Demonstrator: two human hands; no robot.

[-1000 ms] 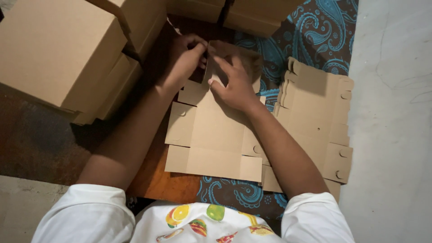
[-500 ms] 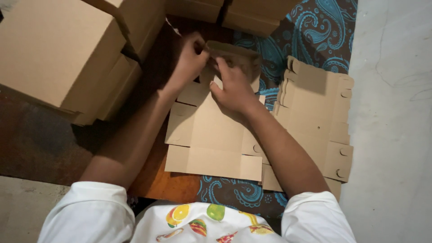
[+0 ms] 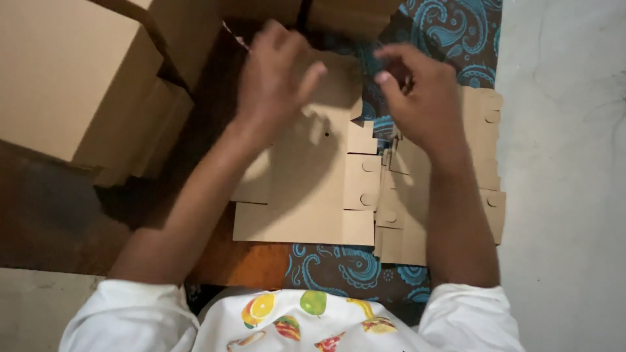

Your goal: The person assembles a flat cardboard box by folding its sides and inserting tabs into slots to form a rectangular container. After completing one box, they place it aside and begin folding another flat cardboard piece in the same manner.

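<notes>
A flat brown cardboard box blank [image 3: 313, 189] lies in front of me on a wooden board and a blue patterned cloth. Its far flap [image 3: 339, 85] is folded up. My left hand [image 3: 274, 75] grips the left side of that flap, thumb stretched across it. My right hand [image 3: 420, 98] hovers just right of the flap with its fingers loosely curled and nothing in them. It is above a stack of more flat blanks [image 3: 486, 130] that lies to the right of the first blank.
Assembled brown cardboard boxes [image 3: 72, 78] stand stacked at the left, and more boxes [image 3: 345, 13] line the far edge. The blue paisley cloth [image 3: 456, 32] covers the floor under the blanks. Pale bare floor [image 3: 567, 182] runs along the right.
Both hands were pressed together on the blank's far end. They have since moved apart: the right hand lifted off to the right, while the left stays on the raised flap.
</notes>
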